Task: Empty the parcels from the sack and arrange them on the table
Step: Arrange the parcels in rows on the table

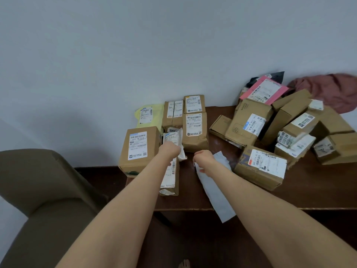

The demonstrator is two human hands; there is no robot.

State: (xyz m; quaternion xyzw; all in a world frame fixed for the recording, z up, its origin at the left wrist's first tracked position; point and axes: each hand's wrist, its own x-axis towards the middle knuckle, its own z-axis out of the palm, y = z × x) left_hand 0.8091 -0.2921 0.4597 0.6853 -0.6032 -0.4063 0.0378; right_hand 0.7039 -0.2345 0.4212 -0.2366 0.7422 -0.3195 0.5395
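Note:
My left hand (169, 150) grips a small white soft parcel (174, 140) between the cardboard boxes at the table's left. My right hand (203, 159) holds the upper end of a long grey mailer bag (214, 194) that lies across the table's front edge. Under my left forearm lies a narrow labelled box (171, 178). Around them stand a big box (138, 147), a taller box (194, 130), two boxes at the wall and a yellow mailer (147, 115). The reddish sack (332, 89) lies crumpled at the far right.
A loose heap of cardboard boxes (289, 128) and a pink mailer (263, 90) covers the right half of the dark wooden table (309, 190). One labelled box (260, 167) sits near my right hand. An olive chair (42, 190) stands at the left.

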